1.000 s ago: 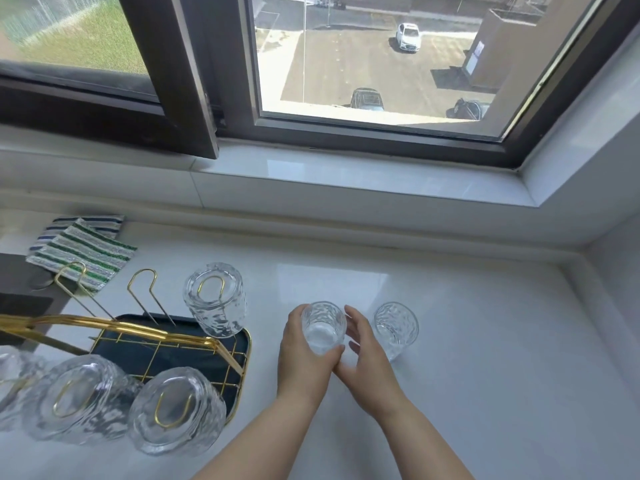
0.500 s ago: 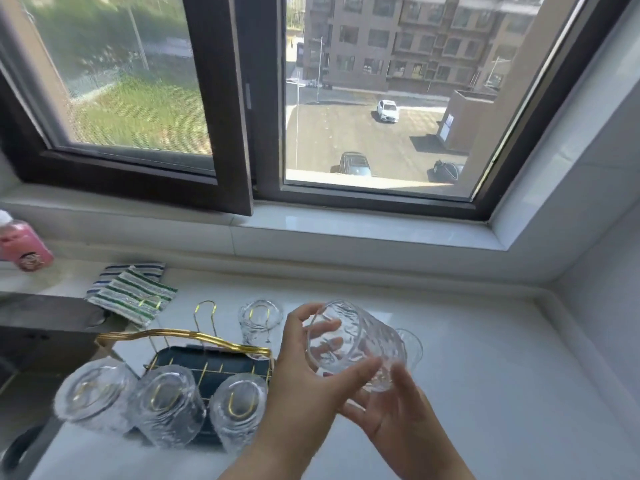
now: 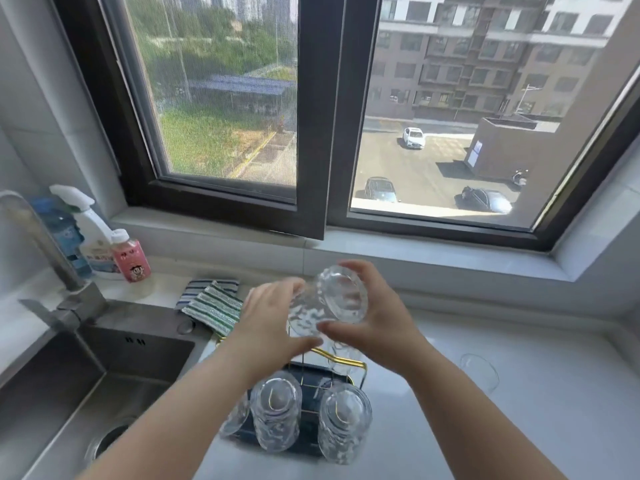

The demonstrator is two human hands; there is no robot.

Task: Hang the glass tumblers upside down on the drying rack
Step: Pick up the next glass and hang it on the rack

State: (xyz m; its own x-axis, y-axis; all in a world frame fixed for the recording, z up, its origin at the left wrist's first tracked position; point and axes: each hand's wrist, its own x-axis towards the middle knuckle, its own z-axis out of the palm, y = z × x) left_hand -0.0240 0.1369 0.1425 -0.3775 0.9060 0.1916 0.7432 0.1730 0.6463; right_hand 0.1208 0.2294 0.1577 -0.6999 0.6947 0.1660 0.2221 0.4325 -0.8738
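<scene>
Since the earlier frames, both hands have lifted the tumbler off the counter and turned it from upright to nearly inverted, bringing it over the rack. Head view: the left hand (image 3: pixel 268 318) and the right hand (image 3: pixel 375 313) are together, each clamped on opposite sides of the held tumbler (image 3: pixel 329 301), whose thick base faces up toward the camera and whose mouth points down and to the left; a two-handed hold probably steadies the slippery patterned glass while its mouth is aimed. Directly beneath the hands stands the drying rack (image 3: pixel 349 365), a gold wire frame over a dark tray, so the glass hangs above a free prong, though which prong cannot be told because the hands hide the far row. Nearer the person than the hands, two hung tumblers (image 3: pixel 275 414) and (image 3: pixel 343 424) sit mouth-down on their prongs, a third partly hidden behind the left forearm, and another shows just under the right hand. Right of the right hand, one remaining tumbler (image 3: pixel 479 374) waits upright on the counter (image 3: pixel 519 427). Left of the left hand lie a striped cloth (image 3: pixel 213 306) and the sink (image 3: pixel 86 375). Judged stage: lowering onto a prong is next.
</scene>
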